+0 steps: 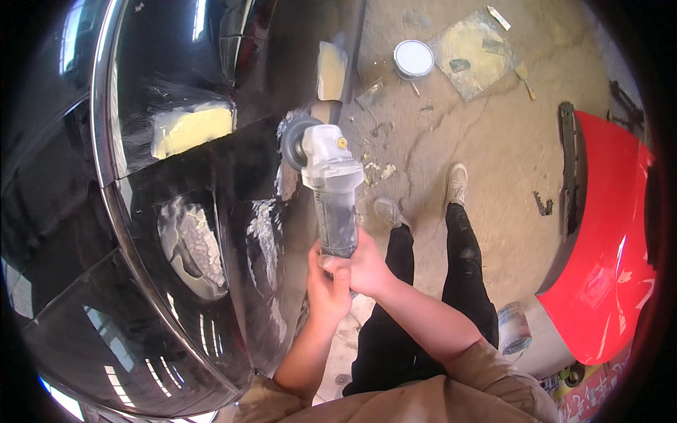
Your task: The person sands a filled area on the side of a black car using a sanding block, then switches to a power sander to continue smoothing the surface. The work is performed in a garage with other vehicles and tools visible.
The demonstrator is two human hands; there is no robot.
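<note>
Both my hands are closed around the rear end of a dusty grey angle grinder [335,201]. My right hand [365,266] wraps the body from the right, and my left hand [328,289] grips it from the left, just below. The grinder's round grey disc [299,143] is up against or very near the lower edge of a black car's side [247,166]; whether it touches, I cannot tell. On that side are a yellow filler patch [194,130], a paler patch [331,70] farther off, and a rough, stripped oval area [194,247].
A chrome trim strip [106,141] runs along the car. On the concrete floor lie an open can [414,58], a filler-smeared board [474,56] and scraps. A red body panel [599,240] leans at the right, near a stained bucket [514,328].
</note>
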